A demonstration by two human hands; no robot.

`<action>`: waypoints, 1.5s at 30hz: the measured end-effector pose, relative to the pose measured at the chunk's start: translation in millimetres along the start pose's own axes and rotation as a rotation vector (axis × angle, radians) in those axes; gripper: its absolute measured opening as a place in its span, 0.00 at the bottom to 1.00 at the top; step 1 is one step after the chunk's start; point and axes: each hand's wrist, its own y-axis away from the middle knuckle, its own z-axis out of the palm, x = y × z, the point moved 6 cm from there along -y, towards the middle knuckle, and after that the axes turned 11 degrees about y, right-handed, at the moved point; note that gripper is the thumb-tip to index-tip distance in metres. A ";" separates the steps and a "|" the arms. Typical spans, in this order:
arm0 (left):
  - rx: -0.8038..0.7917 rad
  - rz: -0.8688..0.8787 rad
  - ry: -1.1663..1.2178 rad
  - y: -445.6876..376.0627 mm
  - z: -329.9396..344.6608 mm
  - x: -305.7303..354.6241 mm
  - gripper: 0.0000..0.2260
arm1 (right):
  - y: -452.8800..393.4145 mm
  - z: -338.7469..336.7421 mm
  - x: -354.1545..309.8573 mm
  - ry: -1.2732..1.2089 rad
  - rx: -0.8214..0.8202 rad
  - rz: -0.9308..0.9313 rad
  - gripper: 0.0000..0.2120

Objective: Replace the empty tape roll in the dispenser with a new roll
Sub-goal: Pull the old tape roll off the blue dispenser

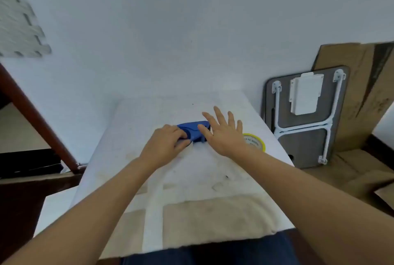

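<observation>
Forearms nearest; left hand (165,144) grips dispenser (193,131), lying crosswise; right hand (223,131), fingers spread, beside tape roll (254,141).

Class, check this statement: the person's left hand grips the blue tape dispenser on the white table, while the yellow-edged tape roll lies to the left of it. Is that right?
Not quite. The head view shows the tape roll lying to the right of the blue tape dispenser, partly behind the right hand. The left hand does grip the dispenser on the white table.
</observation>
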 end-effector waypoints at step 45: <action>0.257 -0.811 1.690 25.0 15.2 -2.3 0.13 | 0.4 37.4 -15.2 -1.536 -0.097 0.191 0.21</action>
